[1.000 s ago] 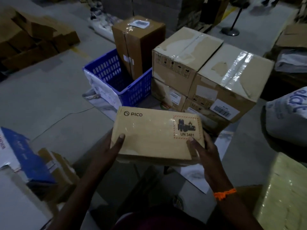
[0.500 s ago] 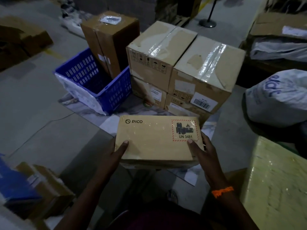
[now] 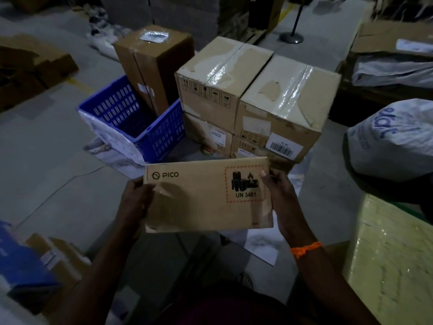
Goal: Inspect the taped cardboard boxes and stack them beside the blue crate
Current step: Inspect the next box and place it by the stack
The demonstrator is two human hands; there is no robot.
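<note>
I hold a flat brown PICO box [image 3: 201, 198] with a red UN 3481 battery label, tipped up so its printed face is toward me. My left hand [image 3: 134, 202] grips its left edge and my right hand [image 3: 278, 200] grips its right edge. Beyond it, a blue slatted crate [image 3: 140, 120] stands on the floor. To the crate's right, taped cardboard boxes [image 3: 276, 102] are stacked two high, two side by side. A tall brown box [image 3: 152, 66] stands behind the crate.
A white printed sack [image 3: 393, 137] lies at the right, and a yellow wrapped block [image 3: 393, 259] sits near my right arm. Small boxes and a blue carton [image 3: 21, 261] lie at lower left. Flattened cardboard [image 3: 30, 64] is piled at far left. A post stand [image 3: 291, 37] is behind.
I have tilted the PICO box up from lying flat so its face is toward me; my hands have shifted from under it to its side edges.
</note>
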